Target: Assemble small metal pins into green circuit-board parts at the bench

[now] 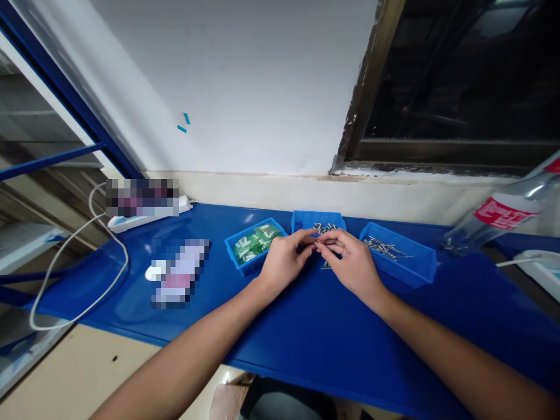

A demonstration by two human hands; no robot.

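My left hand (pixel 286 256) and my right hand (pixel 347 256) meet fingertip to fingertip over the blue table, just in front of the middle bin. Both are closed in a pinch around something too small to make out. Behind them, the middle blue bin (pixel 301 220) holds small metal parts (pixel 326 228), partly covered by my fingers. Left of my left hand stands a blue bin (pixel 249 268) with small green-and-clear packets (pixel 256 242). A third blue bin (pixel 413 265), beside my right hand, contains thin metal pins or rods (pixel 385 248). A small metal piece (pixel 326 265) lies on the table beneath my hands.
A blurred-out phone-like object (pixel 181 274) lies on the blue table (pixel 297 326) at left. Behind it are a white power strip (pixel 146 217) and a looping white cable (pixel 126 262). A plastic bottle (pixel 503 213) with a red label leans at right, near another white strip (pixel 540 268).
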